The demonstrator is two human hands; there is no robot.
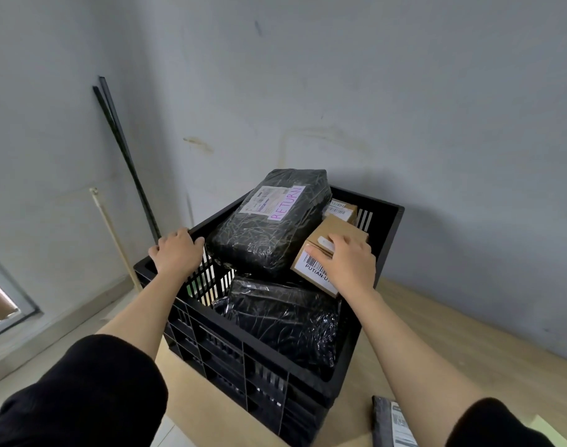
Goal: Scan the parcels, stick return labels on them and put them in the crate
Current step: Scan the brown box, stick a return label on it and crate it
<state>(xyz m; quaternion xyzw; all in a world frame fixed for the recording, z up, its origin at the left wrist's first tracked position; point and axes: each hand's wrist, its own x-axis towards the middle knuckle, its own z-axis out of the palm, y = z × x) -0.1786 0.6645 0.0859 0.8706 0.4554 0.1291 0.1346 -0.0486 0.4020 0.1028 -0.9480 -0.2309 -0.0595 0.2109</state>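
A black slotted crate stands on a light wooden table and is full of parcels. On top lies a black plastic-wrapped parcel with a white RETURN label. A second black parcel lies lower, toward me. My right hand rests palm down on a brown cardboard box with a barcode label, at the crate's right side; its fingers curl over the box top. My left hand grips the crate's far left rim. Another small cardboard box sits behind.
The wooden table extends to the right of the crate. A black parcel with a white label lies at the bottom right. Thin black rods and a pale stick lean against the grey wall at left.
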